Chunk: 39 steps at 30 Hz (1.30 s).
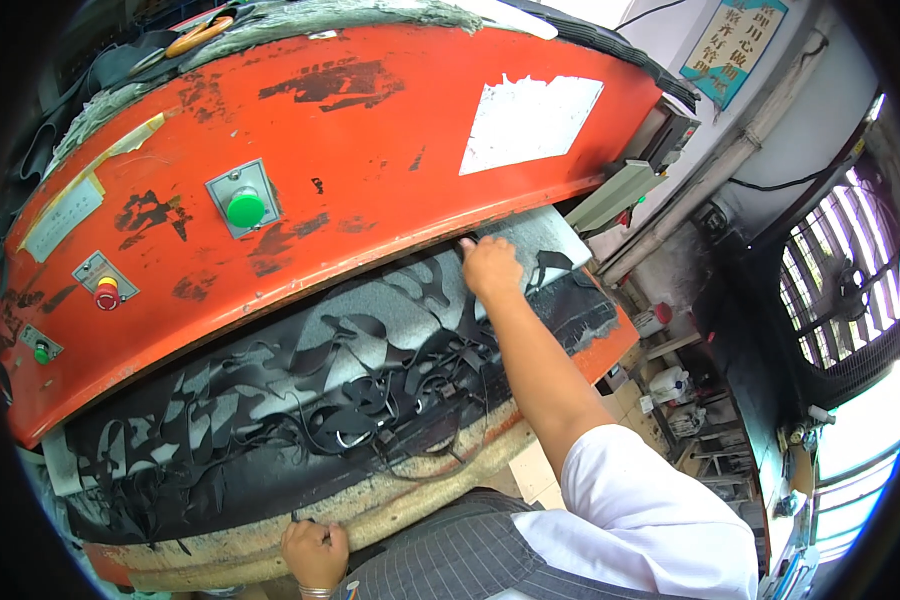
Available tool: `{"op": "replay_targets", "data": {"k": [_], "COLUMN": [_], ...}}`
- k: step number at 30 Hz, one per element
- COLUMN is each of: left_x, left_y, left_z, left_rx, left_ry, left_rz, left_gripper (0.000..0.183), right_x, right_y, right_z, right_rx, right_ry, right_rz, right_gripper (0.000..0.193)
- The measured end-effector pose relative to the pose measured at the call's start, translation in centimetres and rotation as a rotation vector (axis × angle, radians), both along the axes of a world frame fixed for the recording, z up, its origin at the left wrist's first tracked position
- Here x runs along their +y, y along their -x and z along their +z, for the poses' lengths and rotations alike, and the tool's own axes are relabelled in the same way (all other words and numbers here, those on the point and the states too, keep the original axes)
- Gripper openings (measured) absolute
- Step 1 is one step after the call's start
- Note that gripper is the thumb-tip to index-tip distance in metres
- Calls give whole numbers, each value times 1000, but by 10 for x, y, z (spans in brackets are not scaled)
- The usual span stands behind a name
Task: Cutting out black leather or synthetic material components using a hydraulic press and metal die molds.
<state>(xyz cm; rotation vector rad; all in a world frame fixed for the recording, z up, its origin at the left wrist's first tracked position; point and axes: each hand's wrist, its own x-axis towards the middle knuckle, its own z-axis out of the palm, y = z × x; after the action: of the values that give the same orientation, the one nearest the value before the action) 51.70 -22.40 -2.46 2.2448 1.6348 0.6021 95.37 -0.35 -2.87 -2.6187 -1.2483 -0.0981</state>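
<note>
Below the torn white paper label (530, 125) on the orange metal machine (370, 190), the right hand (492, 268) over flat black strips (370, 392) and left hand (315, 552) by beige padding (420, 490) have curled fingers, contents unclear.

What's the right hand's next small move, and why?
I'd probably ease the right hand back toward the person: its fingers lie close to the lower edge of the red machine, over a pale sheet strewn with loose black strips. Whether it grips anything is unclear. The left hand is at the beige front edge.
</note>
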Motion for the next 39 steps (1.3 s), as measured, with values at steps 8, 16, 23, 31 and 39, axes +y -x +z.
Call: {"op": "replay_targets", "data": {"k": [8, 16, 23, 31, 39], "left_x": [18, 27, 32, 26, 112], "left_y": [-4, -22, -21, -17, 51], "left_z": [2, 15, 11, 6, 10], "left_rx": [213, 215, 148, 97, -480], "left_ry": [6, -83, -175, -133, -93], "left_rz": [-177, -7, -125, -23, 453], "left_gripper": [20, 12, 14, 16, 17], "right_x": [41, 40, 74, 56, 34], "right_y": [-27, -99, -84, -89, -56], "right_z": [-21, -7, -30, -36, 5], "right_rx": [50, 357, 248, 390, -202], "right_ry": [55, -225, -249, -369, -426], "right_rz": [130, 239, 704, 727, 593], "right_gripper": [57, 42, 51, 60, 65]}}
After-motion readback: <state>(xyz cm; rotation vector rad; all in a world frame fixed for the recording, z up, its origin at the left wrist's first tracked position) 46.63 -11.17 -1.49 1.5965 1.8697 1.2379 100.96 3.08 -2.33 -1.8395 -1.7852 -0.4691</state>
